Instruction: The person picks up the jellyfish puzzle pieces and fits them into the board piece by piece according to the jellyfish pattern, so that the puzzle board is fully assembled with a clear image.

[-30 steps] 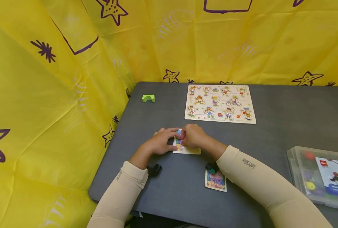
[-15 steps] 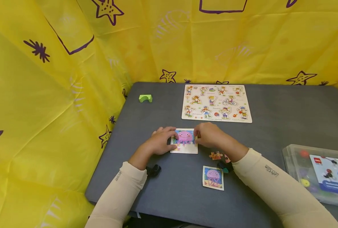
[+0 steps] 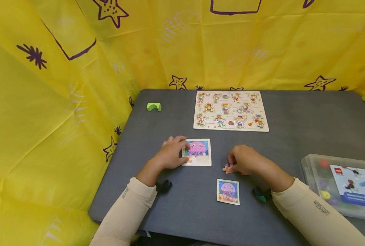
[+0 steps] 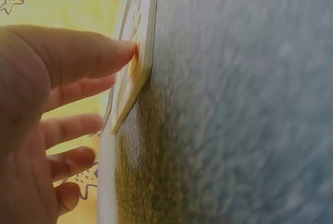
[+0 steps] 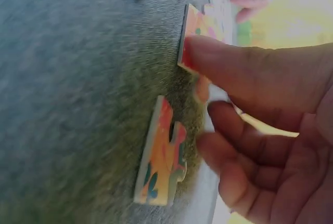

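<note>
A small jigsaw board (image 3: 204, 161) with a pink jellyfish picture lies in the middle of the table; pieces fill its upper part and lower left corner. My left hand (image 3: 171, 153) rests on its left side, thumb and fingertips touching it, the fingers loosely spread in the left wrist view. To the right, my right hand (image 3: 246, 159) pinches an orange puzzle piece (image 3: 227, 168) at table level. The thumb lies on that piece, and the fingertips behind it are partly hidden. A second puzzle piece (image 5: 158, 156) lies on the table just beside this hand.
A jellyfish picture card (image 3: 227, 192) lies nearer the front edge. Behind the jigsaw board is a larger wooden puzzle (image 3: 231, 111) with sports figures. A green arch block (image 3: 154, 107) stands at the back left, and a clear plastic box (image 3: 339, 201) sits at the right.
My right hand has moved from the jigsaw board rightward to the loose pieces and now pinches one. My left hand has stayed on the board. The view has turned slightly right.
</note>
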`<state>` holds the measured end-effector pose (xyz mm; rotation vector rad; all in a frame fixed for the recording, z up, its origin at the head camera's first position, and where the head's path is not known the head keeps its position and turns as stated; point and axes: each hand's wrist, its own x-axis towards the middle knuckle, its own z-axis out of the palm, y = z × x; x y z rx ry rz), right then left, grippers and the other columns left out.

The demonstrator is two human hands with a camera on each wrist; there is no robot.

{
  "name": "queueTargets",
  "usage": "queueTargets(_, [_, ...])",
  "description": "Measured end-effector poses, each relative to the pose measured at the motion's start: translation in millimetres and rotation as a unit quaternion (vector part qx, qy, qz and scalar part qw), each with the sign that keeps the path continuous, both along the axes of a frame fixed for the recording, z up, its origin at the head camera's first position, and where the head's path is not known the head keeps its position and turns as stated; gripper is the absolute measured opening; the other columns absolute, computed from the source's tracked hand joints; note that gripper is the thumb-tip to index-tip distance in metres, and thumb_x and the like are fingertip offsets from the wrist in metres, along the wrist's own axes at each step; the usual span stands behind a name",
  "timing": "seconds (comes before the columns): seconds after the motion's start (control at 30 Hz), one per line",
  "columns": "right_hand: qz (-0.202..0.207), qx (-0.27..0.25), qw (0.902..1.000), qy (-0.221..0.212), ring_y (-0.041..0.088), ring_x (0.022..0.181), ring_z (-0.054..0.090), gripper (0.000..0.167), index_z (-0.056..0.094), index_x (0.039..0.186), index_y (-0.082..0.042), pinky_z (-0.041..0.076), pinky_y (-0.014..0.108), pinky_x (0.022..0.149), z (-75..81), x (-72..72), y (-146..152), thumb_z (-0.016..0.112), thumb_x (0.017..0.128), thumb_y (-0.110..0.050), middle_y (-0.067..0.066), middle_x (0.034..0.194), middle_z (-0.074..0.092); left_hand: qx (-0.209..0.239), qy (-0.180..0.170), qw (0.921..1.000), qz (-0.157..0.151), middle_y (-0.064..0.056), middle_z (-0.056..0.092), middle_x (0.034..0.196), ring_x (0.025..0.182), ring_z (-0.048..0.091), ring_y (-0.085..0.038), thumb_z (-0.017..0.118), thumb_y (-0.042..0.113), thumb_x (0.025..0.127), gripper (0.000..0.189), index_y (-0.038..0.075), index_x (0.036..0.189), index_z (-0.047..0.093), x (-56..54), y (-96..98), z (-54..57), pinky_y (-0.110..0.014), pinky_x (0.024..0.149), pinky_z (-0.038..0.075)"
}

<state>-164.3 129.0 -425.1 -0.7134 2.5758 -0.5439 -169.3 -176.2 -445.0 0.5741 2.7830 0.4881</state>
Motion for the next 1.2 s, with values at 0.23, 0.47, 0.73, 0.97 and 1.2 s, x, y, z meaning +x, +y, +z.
queueTargets(0.23, [0.003,-0.082,0.9966,0.006,0.011,0.066,0.053,0.019,0.067,0.075,-0.017,0.043,0.03,0.064,1.7,-13.8,-18.9,0.083,0.085,-0.017,-0.006,0.067,0.059,0.028,0.031,0.999,-0.016,-0.003,0.062,0.105,0.1,0.051,-0.023,0.075,0.026,0.09,0.023,0.017,0.11,0.069,8.8,5.7,2.9,-0.044,0.091,0.041])
queueTargets(0.47, [0.009,-0.132,0.9912,0.005,0.01,0.064,0.053,0.018,0.069,0.075,-0.016,0.042,0.029,0.063,-0.4,-26.3,-61.5,0.084,0.085,-0.019,-0.006,0.064,0.061,0.042,0.017,0.998,-0.044,-0.001,0.063,0.089,0.086,0.054,-0.016,0.076,0.021,0.089,0.017,0.014,0.103,0.072,8.8,6.3,0.3,-0.034,0.08,0.044])
queueTargets(0.73, [0.025,-0.1,0.9945,0.02,0.011,0.065,0.055,0.014,0.071,0.075,-0.015,0.043,0.027,0.061,-11.4,-31.5,-88.5,0.084,0.08,-0.016,-0.006,0.067,0.062,0.052,0.013,0.9975,-0.046,-0.001,0.065,0.088,0.084,0.056,-0.014,0.075,0.019,0.088,0.016,0.013,0.103,0.072,6.9,5.4,0.7,-0.032,0.08,0.045])
queueTargets(0.97, [0.021,-0.071,0.997,0.021,0.014,0.068,0.056,0.009,0.075,0.075,-0.016,0.044,0.03,0.063,-11.7,-35.9,-89.0,0.08,0.083,-0.015,-0.006,0.067,0.063,0.053,0.01,0.9982,-0.025,0.005,0.058,0.073,0.07,0.052,-0.012,0.073,0.016,0.09,0.005,0.013,0.094,0.071,1.4,12.5,0.0,-0.029,0.068,0.042])
queueTargets(1.2, [-0.01,-0.047,0.9985,0.027,0.018,0.072,0.057,0.015,0.07,0.077,-0.016,0.043,0.033,0.064,-16.6,-40.9,-91.1,0.085,0.078,-0.018,-0.003,0.071,0.061,0.022,-0.004,0.9997,0.004,0.006,0.056,0.069,0.068,0.052,-0.013,0.078,0.015,0.087,0.009,0.015,0.091,0.07,-2.1,17.0,2.4,-0.03,0.065,0.041])
